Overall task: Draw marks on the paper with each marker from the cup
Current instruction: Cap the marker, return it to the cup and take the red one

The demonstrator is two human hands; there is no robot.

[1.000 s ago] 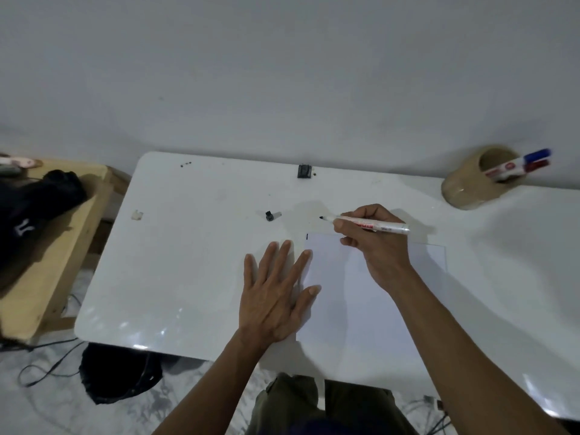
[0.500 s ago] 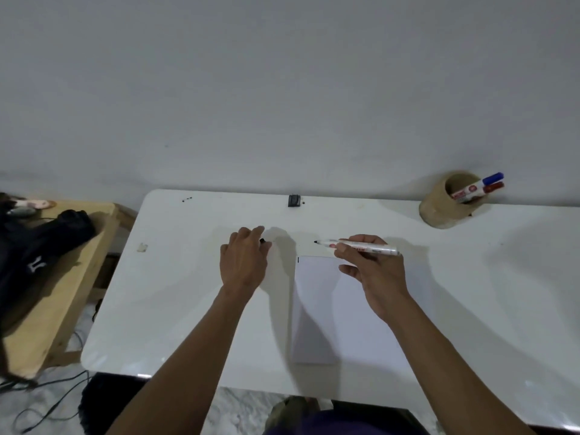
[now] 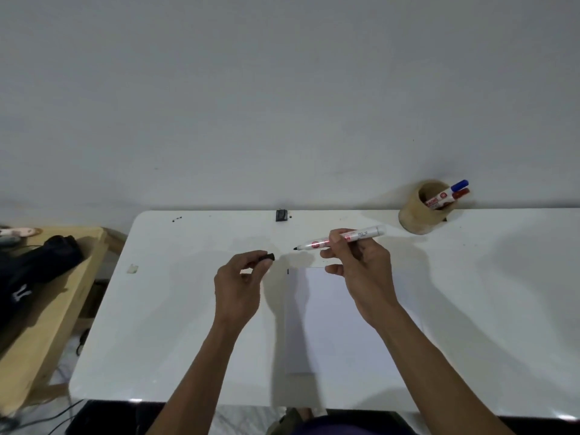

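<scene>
Head view: right hand grips the marker, tip pointing left at what looks like its cap, pinched by the left hand.

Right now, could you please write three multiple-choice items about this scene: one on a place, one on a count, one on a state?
1. Where does the cup stand?
A. far right of the table, by the wall
B. on the paper
C. on the wooden bench

2. How many markers stay in the cup?
A. none
B. two
C. four

3. In what state is the marker in the right hand?
A. capped
B. uncapped, tip bare
C. lying on the table

Answers:
1 A, it stands near the table's back right edge.
2 B, a blue and a red cap stick out.
3 B, the left hand pinches the black cap apart from the dark tip.
</scene>
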